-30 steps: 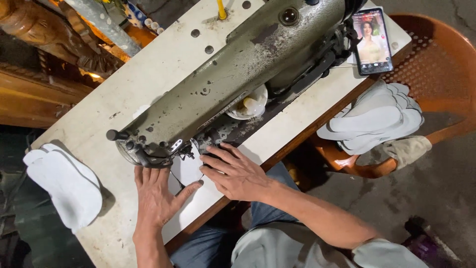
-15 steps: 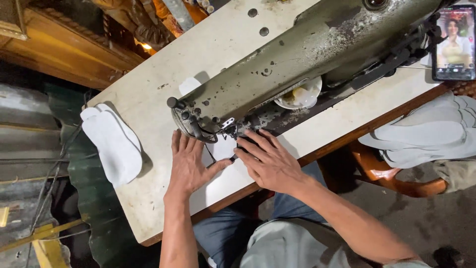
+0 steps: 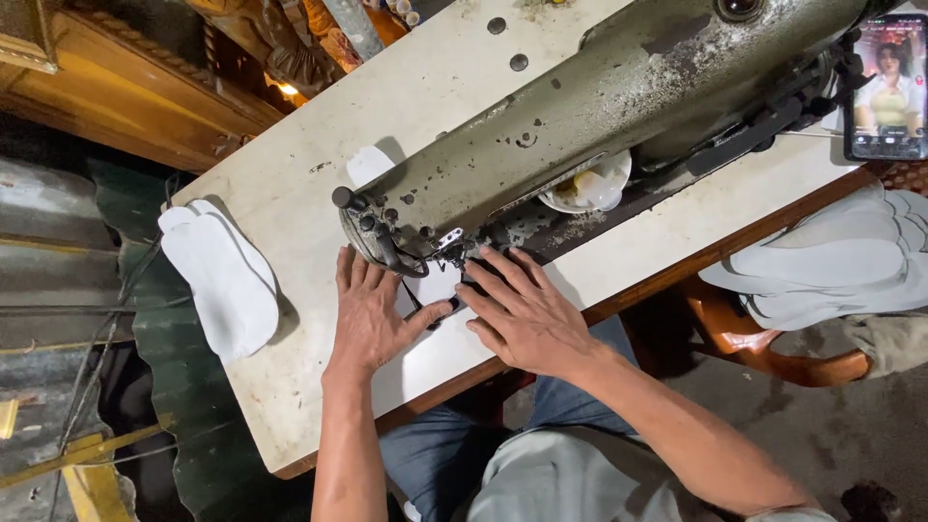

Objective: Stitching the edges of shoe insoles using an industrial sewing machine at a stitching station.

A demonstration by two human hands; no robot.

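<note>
Seen from above: left hand [image 3: 372,314] and right hand [image 3: 517,309], both spread open and pressed flat on a white cut piece [image 3: 435,290], closed around nothing. Between the two palms, at the fingertips, the needle end of a worn grey sewing machine [image 3: 580,126]. Out beyond the left hand, a stack of white sole-shaped pieces [image 3: 220,275] at the edge of the pale table [image 3: 290,193]; past the right wrist, more grey pieces [image 3: 831,261] on a chair. By appearances, mid-seam: next, steady even feeding under the needle, fingertips clear.
</note>
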